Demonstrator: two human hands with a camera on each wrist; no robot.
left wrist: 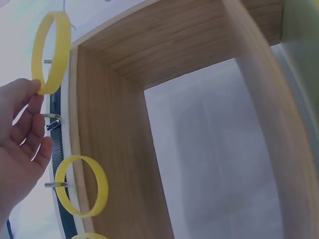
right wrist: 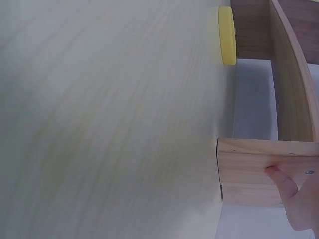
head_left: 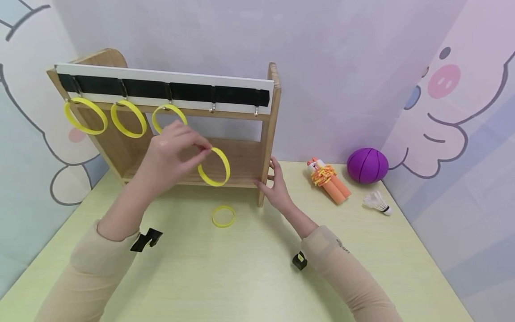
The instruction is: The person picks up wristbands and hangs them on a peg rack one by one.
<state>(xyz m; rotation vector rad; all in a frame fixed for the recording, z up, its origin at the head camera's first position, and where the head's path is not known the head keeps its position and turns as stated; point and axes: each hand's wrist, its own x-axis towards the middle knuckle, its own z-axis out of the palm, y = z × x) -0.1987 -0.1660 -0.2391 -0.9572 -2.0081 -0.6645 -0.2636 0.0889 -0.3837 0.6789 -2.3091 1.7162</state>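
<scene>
While the left hand [head_left: 173,147] pinches a yellow ring [head_left: 227,167] between thumb and forefinger, the right hand [head_left: 279,190] is set against the right side of a wooden rack [head_left: 270,129], its thumb at the side panel. The far fingers are partly hidden in the head view and out of sight in the right wrist view, so I cannot tell whether that hand grasps the panel or merely rests on it. The held ring hangs upright in the air in front of the rack, below the row of hooks and apart from them. Across the top of the rack runs a white board [head_left: 161,77] with a black strip [head_left: 193,92] and five metal hooks; three hung rings [head_left: 134,135] occupy the three leftmost ones, while the two on the right are bare. One loose ring [head_left: 223,226] lies flat on the pale table [head_left: 225,277], in front of the rack. To the right of the rack sit an orange toy [head_left: 337,189] wrapped in orange and yellow bands, a purple ball [head_left: 367,165] near the wall and a white shuttlecock [head_left: 377,202] lying on its side.
</scene>
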